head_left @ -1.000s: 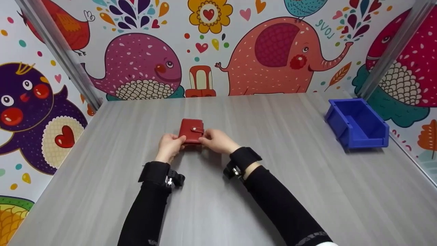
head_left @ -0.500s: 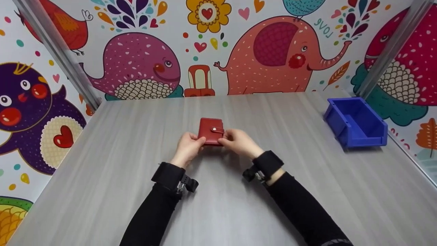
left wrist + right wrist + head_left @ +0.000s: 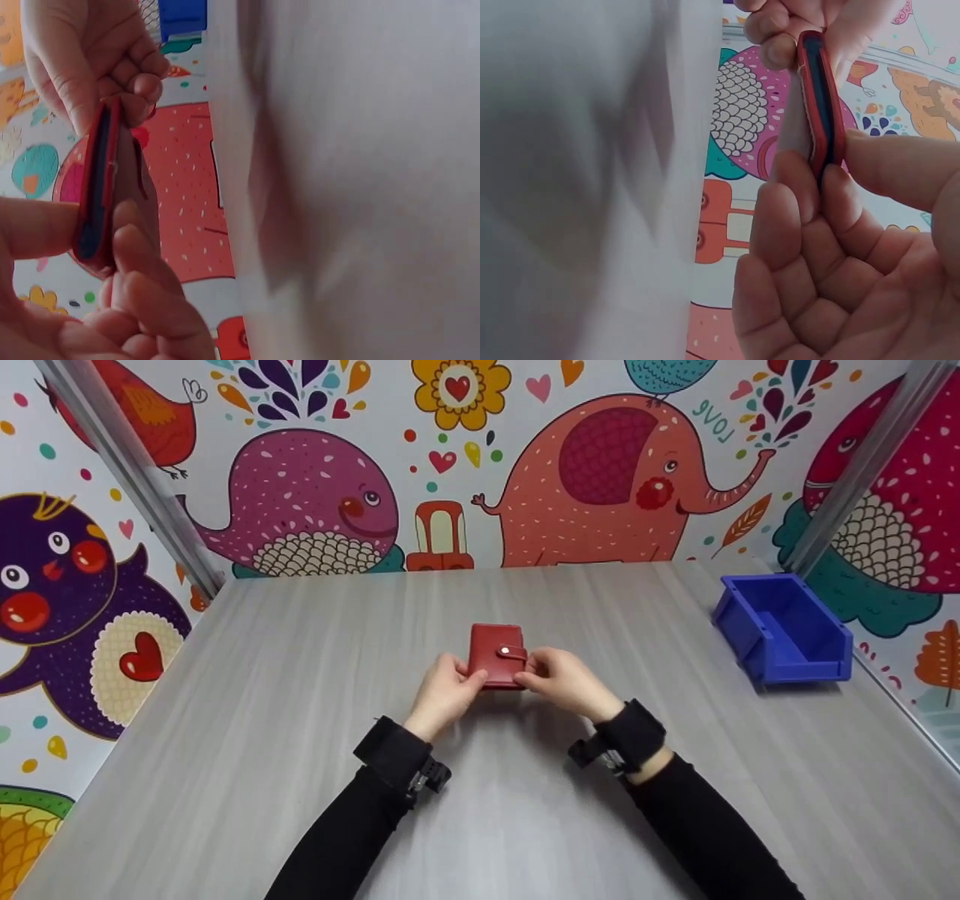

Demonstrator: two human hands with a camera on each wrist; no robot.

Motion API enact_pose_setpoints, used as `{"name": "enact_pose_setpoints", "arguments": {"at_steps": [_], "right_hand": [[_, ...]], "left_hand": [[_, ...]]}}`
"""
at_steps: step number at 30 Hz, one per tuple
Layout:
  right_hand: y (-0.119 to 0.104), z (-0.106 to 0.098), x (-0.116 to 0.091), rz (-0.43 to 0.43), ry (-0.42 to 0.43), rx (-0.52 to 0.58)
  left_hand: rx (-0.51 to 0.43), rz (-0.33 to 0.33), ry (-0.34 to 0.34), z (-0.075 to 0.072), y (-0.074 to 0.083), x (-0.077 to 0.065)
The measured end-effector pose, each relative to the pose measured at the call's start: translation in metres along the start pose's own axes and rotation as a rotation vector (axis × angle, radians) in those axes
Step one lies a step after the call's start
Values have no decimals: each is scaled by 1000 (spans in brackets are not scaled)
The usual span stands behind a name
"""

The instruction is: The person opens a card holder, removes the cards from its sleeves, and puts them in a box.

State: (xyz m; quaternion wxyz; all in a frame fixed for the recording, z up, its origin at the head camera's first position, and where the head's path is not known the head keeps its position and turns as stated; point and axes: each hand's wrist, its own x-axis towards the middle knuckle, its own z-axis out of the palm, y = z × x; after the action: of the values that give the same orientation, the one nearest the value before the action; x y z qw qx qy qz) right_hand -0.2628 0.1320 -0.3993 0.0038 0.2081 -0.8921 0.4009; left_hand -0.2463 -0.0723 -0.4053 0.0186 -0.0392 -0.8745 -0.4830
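A small red wallet (image 3: 493,652) with a snap strap on its right side is held up between both hands over the middle of the table. My left hand (image 3: 446,694) pinches its lower left corner, thumb on the front and fingers behind. At the lower right corner my right hand (image 3: 564,681) pinches it the same way, near the strap. Seen edge-on in the left wrist view, the wallet (image 3: 112,172) is folded closed and shows a dark blue lining. The right wrist view shows the wallet's edge (image 3: 821,97) between thumb and fingers, above the table surface.
A blue open-front bin (image 3: 784,630) stands at the right side of the grey table (image 3: 225,780). Walls with cartoon animals (image 3: 600,487) rise at the back and sides, with metal posts (image 3: 127,472) in the corners.
Both hands have carried the wallet to the right, from left of the table's middle, and slightly toward the person. Their hold on it looks the same. The blue bin has stayed put.
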Motion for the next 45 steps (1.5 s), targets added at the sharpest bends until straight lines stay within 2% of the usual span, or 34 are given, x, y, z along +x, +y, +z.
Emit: {"name": "enact_pose_setpoints", "arguments": {"at_steps": [6,11,20,25,30,37,45], "right_hand": [[9,-5,-15,-10,-13,-9],[12,-10,-24,-14,-14,9],[19,-13,-34,1,-73,-23],[24,-13,-40,19,-89,-50],[28,-13,-44,32,-120,-60],[33,-12,-44,41,-160,-53],[35,-10,-46,69,-192,-92]], "left_hand": [[58,63,-39,11,3,-6],[102,90,-65,17,5,-11],[239,82,-112,24,9,-18],[267,65,-167,29,10,-22],[318,80,-193,33,9,-25],[345,33,-240,37,9,-26],[401,50,-263,40,9,-26]]}}
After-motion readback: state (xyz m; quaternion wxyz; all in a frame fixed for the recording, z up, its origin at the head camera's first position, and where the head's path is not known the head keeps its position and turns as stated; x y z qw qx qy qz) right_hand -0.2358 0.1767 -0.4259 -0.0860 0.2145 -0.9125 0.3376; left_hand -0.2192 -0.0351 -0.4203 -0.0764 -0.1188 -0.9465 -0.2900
